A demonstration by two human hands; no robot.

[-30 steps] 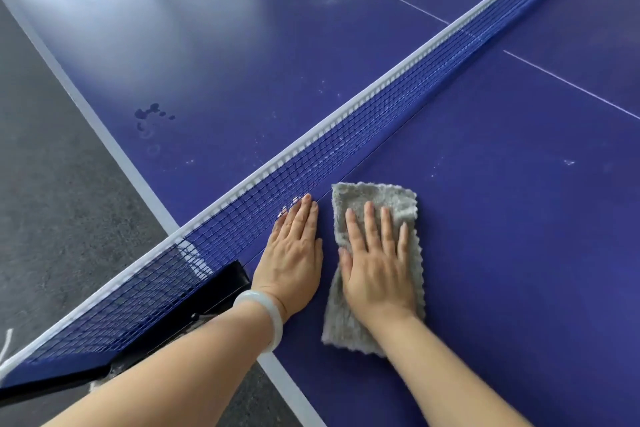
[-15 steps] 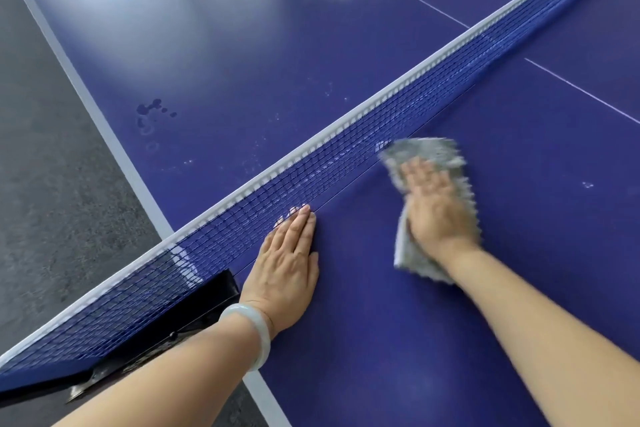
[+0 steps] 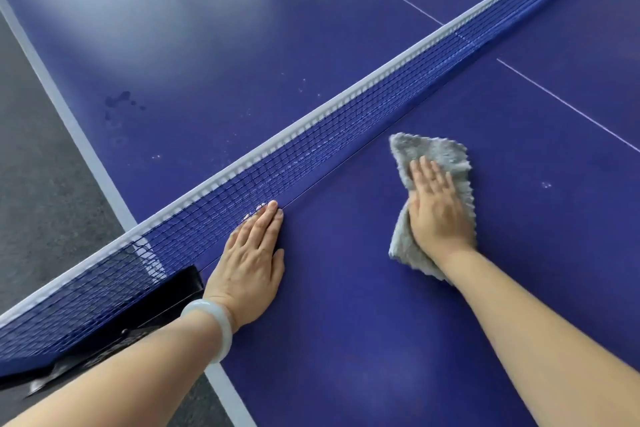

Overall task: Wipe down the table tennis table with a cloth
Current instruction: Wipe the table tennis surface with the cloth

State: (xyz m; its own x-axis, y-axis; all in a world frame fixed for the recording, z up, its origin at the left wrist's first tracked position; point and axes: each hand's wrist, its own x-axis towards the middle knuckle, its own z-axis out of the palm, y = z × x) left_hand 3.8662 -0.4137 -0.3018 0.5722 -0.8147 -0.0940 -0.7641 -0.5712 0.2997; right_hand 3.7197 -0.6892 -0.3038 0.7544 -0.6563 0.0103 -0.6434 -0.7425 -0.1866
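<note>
Blue table tennis bench (image 3: 346, 322): grey fluffy cloth (image 3: 433, 149) lies flat just beside the blue mesh net (image 3: 311, 146), on its near side. Right hand (image 3: 438, 211) presses the cloth, fingers straight. Left hand (image 3: 251, 263) rests flat on the bench, fingers together, touching the net's foot.

Games room: blue table tennis table (image 3: 346, 340), net (image 3: 311, 149), grey floor (image 3: 31, 184).

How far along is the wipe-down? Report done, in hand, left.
Done: the table surface by the left hand looks clean. In hand: the right hand presses the cloth flat near the net. Left: white specks right of the cloth, dark smudges across the net.
</note>
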